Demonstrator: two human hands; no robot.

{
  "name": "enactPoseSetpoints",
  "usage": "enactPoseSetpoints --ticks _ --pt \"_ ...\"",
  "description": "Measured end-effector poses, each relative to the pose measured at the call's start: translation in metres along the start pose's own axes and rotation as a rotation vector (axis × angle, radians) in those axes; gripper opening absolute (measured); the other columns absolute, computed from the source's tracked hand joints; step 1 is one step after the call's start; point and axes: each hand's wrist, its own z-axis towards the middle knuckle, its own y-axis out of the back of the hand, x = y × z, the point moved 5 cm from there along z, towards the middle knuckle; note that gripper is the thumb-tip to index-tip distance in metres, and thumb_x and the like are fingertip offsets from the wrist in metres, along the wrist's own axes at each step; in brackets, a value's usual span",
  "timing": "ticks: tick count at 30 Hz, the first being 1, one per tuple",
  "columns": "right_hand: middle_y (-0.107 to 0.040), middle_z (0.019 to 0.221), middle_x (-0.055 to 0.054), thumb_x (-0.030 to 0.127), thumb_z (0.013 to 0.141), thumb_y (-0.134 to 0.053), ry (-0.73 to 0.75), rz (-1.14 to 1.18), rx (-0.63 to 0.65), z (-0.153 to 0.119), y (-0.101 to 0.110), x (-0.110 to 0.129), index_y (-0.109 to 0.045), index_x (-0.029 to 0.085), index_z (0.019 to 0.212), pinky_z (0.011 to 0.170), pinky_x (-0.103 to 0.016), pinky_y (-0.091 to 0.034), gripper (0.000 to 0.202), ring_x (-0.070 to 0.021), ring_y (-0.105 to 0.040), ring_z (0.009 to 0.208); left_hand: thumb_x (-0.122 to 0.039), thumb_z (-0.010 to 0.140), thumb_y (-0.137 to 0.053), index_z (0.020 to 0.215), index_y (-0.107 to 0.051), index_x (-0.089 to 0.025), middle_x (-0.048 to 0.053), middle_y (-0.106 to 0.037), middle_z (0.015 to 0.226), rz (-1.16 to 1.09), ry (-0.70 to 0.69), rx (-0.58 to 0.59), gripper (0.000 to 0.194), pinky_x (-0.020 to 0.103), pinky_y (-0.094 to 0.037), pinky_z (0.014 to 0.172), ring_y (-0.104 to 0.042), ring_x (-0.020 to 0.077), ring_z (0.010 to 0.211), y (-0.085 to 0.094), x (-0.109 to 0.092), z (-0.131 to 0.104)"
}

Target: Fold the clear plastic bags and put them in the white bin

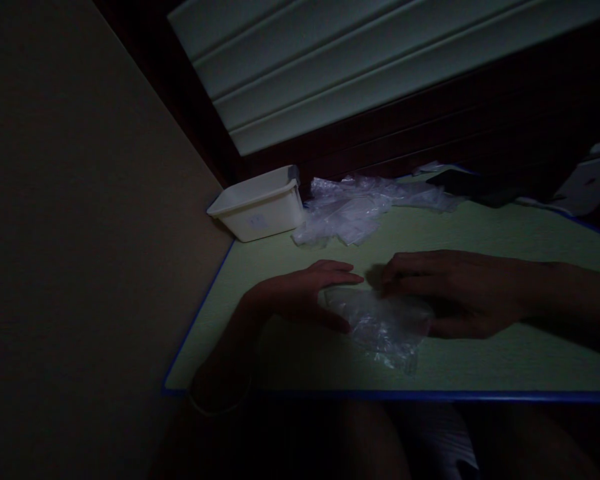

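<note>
A crinkled clear plastic bag (387,327) lies on the light green tabletop (480,363) between my two hands. My left hand (313,290) reaches in from the left with its fingers stretched out and the thumb apart, the thumb tip at the bag's left edge. From the right comes my right hand (455,290), its fingers slightly bent over the bag's upper right part. Its thumb is spread away from them, near the bag's right edge. The right fingertips are dim and a little blurred, so their exact contact with the plastic is hard to see.
A white plastic bin (263,217) stands at the back left beside the wall (105,233). Next to it spreads a pile of clear plastic bags (350,207). A dark flat object (475,187) and a white box (593,183) are at the back right. A blue edge (380,396) borders the table.
</note>
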Motion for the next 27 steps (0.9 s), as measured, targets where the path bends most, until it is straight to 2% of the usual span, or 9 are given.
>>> enactPoseSetpoints --ticks 3,5,9,12,14,15,19,23,27 --pt "-0.060 0.117 -0.013 0.030 0.082 -0.064 0.039 -0.017 -0.030 0.001 0.000 0.004 -0.059 0.017 0.120 0.090 -0.032 -0.050 0.040 -0.0226 -0.060 0.107 -0.051 0.069 -0.077 0.137 -0.050 -0.021 0.017 -0.047 0.144 0.036 0.026 0.004 0.079 0.043 -0.042 0.106 -0.046 0.0290 0.133 0.001 -0.003 0.000" --pt "-0.061 0.115 -0.013 0.030 0.083 -0.062 0.068 -0.028 -0.056 0.002 0.000 0.007 -0.059 0.018 0.117 0.089 -0.032 -0.050 0.036 -0.0220 -0.060 0.106 -0.055 0.072 -0.073 0.135 -0.050 -0.018 0.017 -0.049 0.142 0.067 0.029 -0.067 0.076 0.042 -0.043 0.105 -0.047 0.0285 0.131 0.002 -0.013 -0.007" --pt "-0.062 0.110 -0.011 0.026 0.086 -0.059 0.122 -0.044 -0.087 0.005 -0.003 0.012 -0.059 0.019 0.109 0.087 -0.032 -0.049 0.025 -0.0205 -0.060 0.101 -0.043 0.086 -0.062 0.123 -0.055 -0.020 0.013 -0.057 0.130 0.150 0.129 -0.418 0.045 0.041 -0.049 0.099 -0.055 0.0245 0.119 -0.008 -0.050 -0.037" --pt "-0.063 0.106 -0.011 0.023 0.088 -0.056 0.164 -0.076 -0.100 0.006 -0.004 0.016 -0.058 0.020 0.107 0.085 -0.032 -0.048 0.020 -0.0204 -0.059 0.098 -0.035 0.090 -0.056 0.109 -0.059 -0.022 0.010 -0.066 0.110 0.234 0.159 -0.576 0.023 0.039 -0.055 0.086 -0.062 0.0226 0.100 -0.037 -0.085 -0.059" --pt "-0.063 0.104 -0.011 0.023 0.089 -0.054 0.184 -0.097 -0.098 0.006 -0.006 0.017 -0.058 0.020 0.107 0.082 -0.033 -0.048 0.018 -0.0205 -0.059 0.095 -0.039 0.090 -0.056 0.111 -0.059 -0.021 0.012 -0.068 0.108 0.295 0.202 -0.652 0.029 0.042 -0.056 0.083 -0.063 0.0257 0.099 -0.059 -0.100 -0.067" --pt "-0.063 0.103 -0.010 0.023 0.090 -0.053 0.189 -0.105 -0.092 0.006 -0.006 0.017 -0.059 0.020 0.106 0.081 -0.033 -0.047 0.017 -0.0203 -0.058 0.093 -0.041 0.089 -0.056 0.112 -0.060 -0.020 0.012 -0.069 0.104 0.337 0.163 -0.713 0.031 0.041 -0.056 0.079 -0.064 0.0257 0.095 -0.069 -0.107 -0.069" --pt "-0.062 0.094 -0.009 0.021 0.091 -0.051 0.185 -0.154 -0.102 0.006 -0.007 0.012 -0.060 0.018 0.096 0.076 -0.033 -0.046 0.010 -0.0195 -0.056 0.086 -0.051 0.085 -0.057 0.117 -0.061 -0.016 0.014 -0.070 0.107 0.429 0.120 -0.842 0.048 0.048 -0.054 0.087 -0.062 0.0302 0.104 -0.100 -0.116 -0.062" --pt "-0.062 0.097 -0.011 0.020 0.090 -0.052 0.140 -0.179 -0.128 0.005 -0.003 0.001 -0.059 0.016 0.097 0.078 -0.033 -0.046 0.011 -0.0200 -0.056 0.089 -0.063 0.082 -0.053 0.122 -0.061 -0.014 0.016 -0.067 0.118 0.391 0.198 -0.813 0.064 0.052 -0.051 0.093 -0.060 0.0336 0.111 -0.119 -0.114 -0.044" --pt "-0.061 0.104 -0.012 0.023 0.090 -0.052 0.123 -0.169 -0.131 0.003 -0.001 -0.003 -0.058 0.016 0.102 0.083 -0.035 -0.045 0.015 -0.0213 -0.056 0.096 -0.067 0.078 -0.053 0.130 -0.057 -0.012 0.016 -0.059 0.132 0.420 0.223 -0.763 0.075 0.056 -0.050 0.093 -0.055 0.0371 0.117 -0.129 -0.123 -0.029"
